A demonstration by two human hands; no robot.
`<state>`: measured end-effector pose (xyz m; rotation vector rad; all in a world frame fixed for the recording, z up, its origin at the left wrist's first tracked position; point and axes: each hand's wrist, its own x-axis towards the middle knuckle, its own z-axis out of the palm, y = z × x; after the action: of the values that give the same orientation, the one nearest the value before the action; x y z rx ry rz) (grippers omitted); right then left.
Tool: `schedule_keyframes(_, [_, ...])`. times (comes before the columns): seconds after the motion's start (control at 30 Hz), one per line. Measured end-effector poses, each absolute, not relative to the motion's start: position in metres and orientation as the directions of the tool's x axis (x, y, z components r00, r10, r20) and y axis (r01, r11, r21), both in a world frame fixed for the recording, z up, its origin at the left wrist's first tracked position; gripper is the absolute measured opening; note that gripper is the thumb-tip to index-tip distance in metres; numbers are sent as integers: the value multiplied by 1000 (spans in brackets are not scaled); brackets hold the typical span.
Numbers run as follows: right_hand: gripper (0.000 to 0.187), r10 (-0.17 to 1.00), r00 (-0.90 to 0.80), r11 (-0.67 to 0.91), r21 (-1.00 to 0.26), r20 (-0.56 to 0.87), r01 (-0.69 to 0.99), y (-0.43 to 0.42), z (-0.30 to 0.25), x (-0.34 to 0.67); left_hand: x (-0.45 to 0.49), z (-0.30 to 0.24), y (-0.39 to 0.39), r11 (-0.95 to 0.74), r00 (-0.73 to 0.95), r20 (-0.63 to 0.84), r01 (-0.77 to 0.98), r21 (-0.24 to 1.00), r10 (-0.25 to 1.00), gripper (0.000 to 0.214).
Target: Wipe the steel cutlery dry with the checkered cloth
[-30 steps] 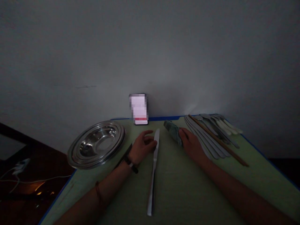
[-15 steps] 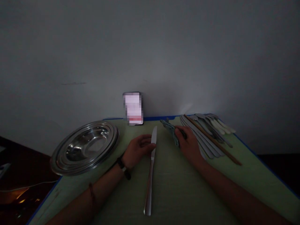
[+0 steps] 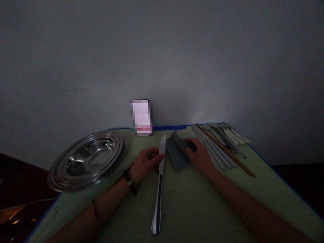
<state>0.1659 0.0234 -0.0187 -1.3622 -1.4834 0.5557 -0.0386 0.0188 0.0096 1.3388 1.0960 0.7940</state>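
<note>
A pale wall (image 3: 162, 50) rises beyond both hands, and the bench (image 3: 197, 206), green-topped with a blue edge, spreads beneath them. Outward of the left hand, near its wrist, sits a stack of shiny metal dishes (image 3: 87, 158). The left hand (image 3: 146, 163) pinches the blade of a table knife between thumb and fingers; the right hand (image 3: 201, 157) is curled round one side of a grey-blue cloth. Just outward of the right hand, flat metal cutlery (image 3: 217, 151) lies fanned out, with spoons (image 3: 212, 126) and pale-handled utensils (image 3: 236, 135) farther off on that side. The cloth (image 3: 177, 155) hangs between the hands, its near edge close beside the blade. Beyond the left hand, a lit phone (image 3: 142, 118) leans upright against the wall. The knife (image 3: 159, 189) runs lengthwise, tip pointing away, handle extending nearer than either hand. Slim wooden chopsticks (image 3: 225, 149) lie slantwise past the flat cutlery. A dark band (image 3: 130, 182) circles the left wrist.
</note>
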Motion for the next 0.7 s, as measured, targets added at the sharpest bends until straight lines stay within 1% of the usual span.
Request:
schedule_keyframes(0.13, [21, 946, 203, 184, -936, 251, 301, 24, -16, 168, -37, 9, 18, 88, 387, -162, 201, 976, 908, 38])
schedule_keyframes(0.23, [16, 969, 196, 140, -988, 152, 72, 27, -15, 170, -37, 7, 18, 103, 420, -185, 210, 972, 888, 42])
schedule_keyframes(0.3, [19, 979, 199, 71, -989, 45, -128, 30, -15, 173, -38, 7, 17, 97, 464, -180, 198, 975, 867, 42])
schedule_keyframes(0.4, [23, 976, 181, -29, -900, -119, -434, 34, -16, 177, -40, 7, 15, 79, 533, -156, 165, 983, 832, 44])
schedule_keyframes(0.47, [16, 978, 115, -70, -795, -173, -603, 36, -16, 178, -42, 6, 15, 80, 553, -165, 175, 981, 817, 47])
schedule_keyframes(0.53, [8, 982, 15, -118, -681, -186, -722, 36, -17, 177, -42, 4, 15, 85, 553, -183, 199, 976, 813, 49])
schedule_keyframes(0.6, [9, 981, -106, -182, -597, -161, -781, 34, -19, 173, -43, 2, 16, 84, 542, -186, 208, 975, 819, 51])
schedule_keyframes(0.63, [10, 979, -157, -204, -584, -131, -786, 32, -20, 170, -43, 1, 17, 80, 538, -184, 212, 974, 822, 51])
schedule_keyframes(0.7, [17, 971, -234, -215, -613, -50, -761, 29, -21, 164, -43, 1, 18, 67, 537, -180, 222, 973, 824, 50])
